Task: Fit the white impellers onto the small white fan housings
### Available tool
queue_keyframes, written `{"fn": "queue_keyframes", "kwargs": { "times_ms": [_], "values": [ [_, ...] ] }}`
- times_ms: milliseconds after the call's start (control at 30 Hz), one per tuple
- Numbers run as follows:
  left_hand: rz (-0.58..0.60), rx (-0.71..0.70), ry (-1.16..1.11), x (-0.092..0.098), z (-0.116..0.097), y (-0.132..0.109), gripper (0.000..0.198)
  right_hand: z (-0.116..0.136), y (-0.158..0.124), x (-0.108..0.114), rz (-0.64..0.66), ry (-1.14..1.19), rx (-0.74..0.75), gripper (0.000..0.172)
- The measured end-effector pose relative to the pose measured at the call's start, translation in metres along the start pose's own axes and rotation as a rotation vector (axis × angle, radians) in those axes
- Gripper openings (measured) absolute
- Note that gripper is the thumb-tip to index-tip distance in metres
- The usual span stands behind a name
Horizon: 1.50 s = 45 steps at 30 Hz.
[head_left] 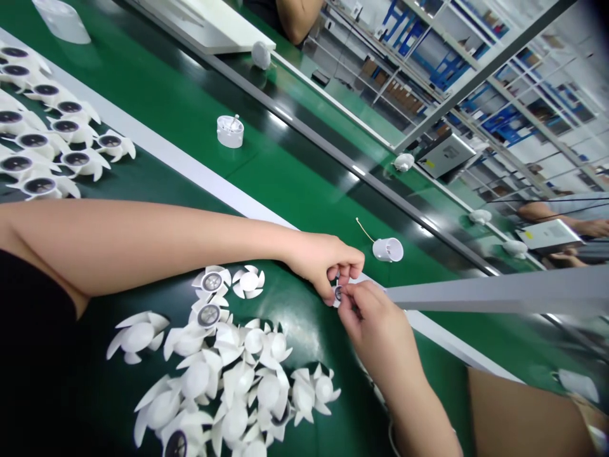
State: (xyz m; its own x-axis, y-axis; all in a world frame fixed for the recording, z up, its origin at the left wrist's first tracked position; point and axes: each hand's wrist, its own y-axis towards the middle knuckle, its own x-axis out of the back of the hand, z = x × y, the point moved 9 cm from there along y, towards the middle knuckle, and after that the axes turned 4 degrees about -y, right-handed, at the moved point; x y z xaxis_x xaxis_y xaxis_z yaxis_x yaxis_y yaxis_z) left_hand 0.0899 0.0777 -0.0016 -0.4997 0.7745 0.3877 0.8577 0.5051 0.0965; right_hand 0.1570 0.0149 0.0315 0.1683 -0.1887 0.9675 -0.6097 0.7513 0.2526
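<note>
And here we are at the belt; the left hand (323, 263) and the right hand (378, 333) meet just beyond the white strip (247, 202) that runs along the green belt (295, 184); between them, a small round disc (337, 295) with a grey centre, pinched tight; the right fingertips (354, 293) clamp it from below while the left fingers curl closed around it from above; neither hand is letting go!

Right beside the left wrist, a loose heap of white plastic fan rotors (228, 362) is spread over the dark green near section; most show plain white hubs, while two near the top of the heap, fan rotors with silver centres (209, 298), sit closest to the hands.

Up in the far left corner, neat rows of fan rotors with dark centres (66, 127) line the table edge; out on the belt, a white cylindrical cup (387, 249) lies on its side just past the hands, a thin tan wire (364, 230) trailing from it; further along, a second white cup (230, 131) stands upright with a pin in its middle.

A grey rail (495, 292) crosses the right of the view; a cardboard box (523, 419) fills the bottom right corner; a co-worker's arm (295, 16) shows across the belt at the top.
</note>
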Motion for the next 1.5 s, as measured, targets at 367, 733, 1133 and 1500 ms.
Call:
{"fn": "queue_keyframes", "kwargs": {
  "times_ms": [367,733,1133,1500],
  "values": [
    [0.076,0.019,0.021,-0.004,-0.004,-0.002,0.047,0.037,-0.017,0.012,-0.008,-0.280,0.113,0.029],
    [0.035,0.025,0.052,-0.001,-0.005,-0.002,0.050,-0.062,0.070,0.013,0.019,-0.185,-0.264,0.072],
    [0.059,0.003,0.025,-0.004,0.000,-0.002,0.050,-0.044,0.004,0.047,-0.121,0.261,-0.400,0.042],
    [0.058,0.092,-0.326,0.014,0.005,-0.003,0.057,-0.021,-0.009,0.027,-0.070,0.463,-0.105,0.021]
  ]
}}
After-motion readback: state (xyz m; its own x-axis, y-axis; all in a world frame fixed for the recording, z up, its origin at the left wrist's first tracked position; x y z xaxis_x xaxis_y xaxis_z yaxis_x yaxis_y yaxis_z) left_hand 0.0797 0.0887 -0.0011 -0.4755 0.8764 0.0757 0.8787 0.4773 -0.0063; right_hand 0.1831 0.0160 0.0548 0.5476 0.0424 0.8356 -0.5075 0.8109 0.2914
